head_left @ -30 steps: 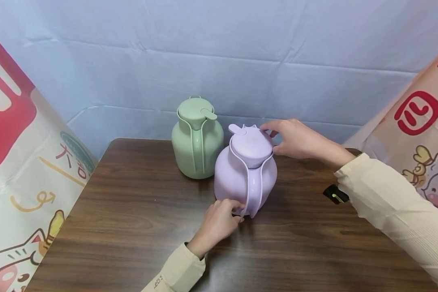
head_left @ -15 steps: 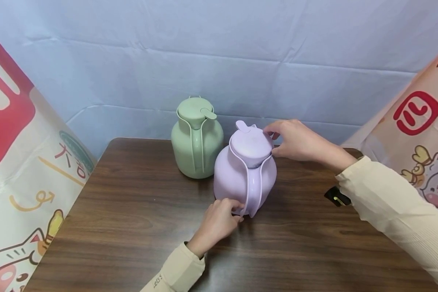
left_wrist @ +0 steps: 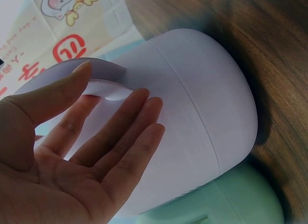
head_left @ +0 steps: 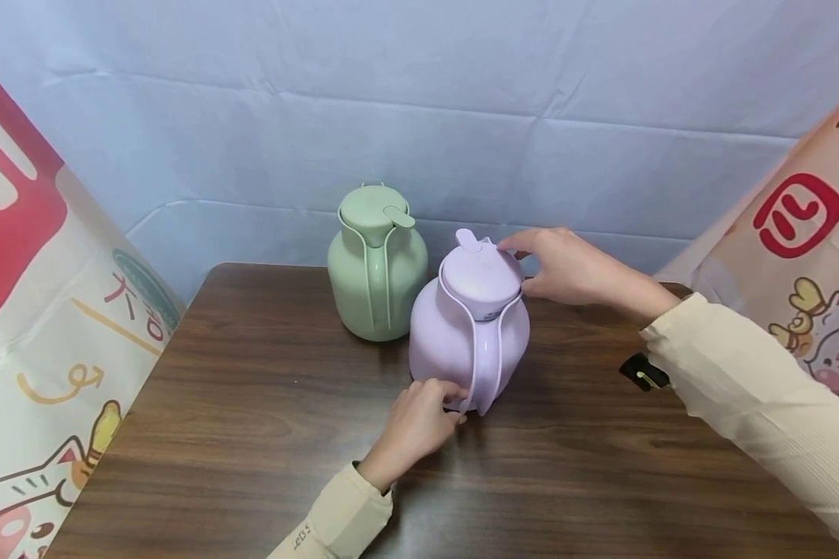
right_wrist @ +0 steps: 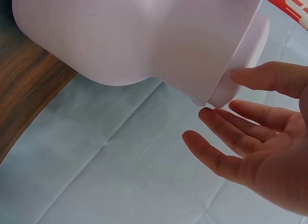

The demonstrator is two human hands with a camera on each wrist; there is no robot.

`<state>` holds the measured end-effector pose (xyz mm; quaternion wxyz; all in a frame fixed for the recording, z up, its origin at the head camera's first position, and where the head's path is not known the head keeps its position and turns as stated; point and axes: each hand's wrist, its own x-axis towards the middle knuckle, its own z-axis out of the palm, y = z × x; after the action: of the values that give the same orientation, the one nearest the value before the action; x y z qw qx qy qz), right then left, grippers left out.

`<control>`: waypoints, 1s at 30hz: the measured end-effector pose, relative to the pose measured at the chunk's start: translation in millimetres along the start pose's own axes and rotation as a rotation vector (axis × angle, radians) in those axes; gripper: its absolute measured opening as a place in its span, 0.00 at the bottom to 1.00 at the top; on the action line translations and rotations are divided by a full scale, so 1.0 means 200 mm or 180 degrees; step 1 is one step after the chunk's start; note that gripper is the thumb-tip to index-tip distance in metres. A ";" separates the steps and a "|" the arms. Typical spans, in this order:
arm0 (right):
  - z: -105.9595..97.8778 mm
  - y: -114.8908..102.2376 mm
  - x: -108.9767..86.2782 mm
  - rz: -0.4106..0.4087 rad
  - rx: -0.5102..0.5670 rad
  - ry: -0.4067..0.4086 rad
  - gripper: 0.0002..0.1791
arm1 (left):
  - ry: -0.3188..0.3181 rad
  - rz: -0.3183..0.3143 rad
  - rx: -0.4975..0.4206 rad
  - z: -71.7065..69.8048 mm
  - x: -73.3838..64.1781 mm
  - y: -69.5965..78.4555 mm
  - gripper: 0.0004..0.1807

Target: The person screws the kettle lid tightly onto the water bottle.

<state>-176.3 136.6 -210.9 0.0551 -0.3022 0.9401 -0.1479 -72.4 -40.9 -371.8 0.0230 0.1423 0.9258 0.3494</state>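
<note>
A lavender thermos jug stands upright on the wooden table, its handle facing me. My left hand pinches the lower part of that handle between thumb and index finger; the other fingers extend beside the body. At the top, my right hand holds the rim of the lavender lid with thumb and fingertips from the right. The lid's small tab points to the back left. Dark marks show under the lid's front edge. Behind and to the left stands a green thermos jug with its lid on.
The wooden table has its back edge near a pale blue cloth backdrop. A small black item with a yellow mark lies by the right sleeve. Printed cartoon sheets hang at both sides.
The lavender lid has turned clockwise, its tab swinging from the left toward the back. The right fingers shifted slightly at the rim. The left hand and green jug stayed in place.
</note>
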 end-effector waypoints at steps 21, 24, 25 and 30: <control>0.01 0.00 0.00 -0.0059 -0.0058 0.0058 0.27 | 0.0003 0.0030 0.0022 0.00 0.00 -0.01 0.13; 0.01 0.00 0.00 -0.0053 -0.0056 -0.0001 0.28 | -0.0002 0.0012 0.0025 0.00 0.00 0.00 0.13; 0.01 0.00 0.00 -0.0061 -0.0060 -0.0012 0.29 | -0.0004 0.0005 0.0025 0.00 0.00 0.00 0.13; 0.02 0.00 0.01 -0.0105 -0.0088 -0.0016 0.30 | -0.0011 -0.0021 0.0022 0.00 0.00 0.00 0.13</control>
<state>-176.2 134.8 -214.4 0.0508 -0.3187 0.9368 -0.1350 -72.8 -41.2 -372.1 0.0253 0.1399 0.9275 0.3458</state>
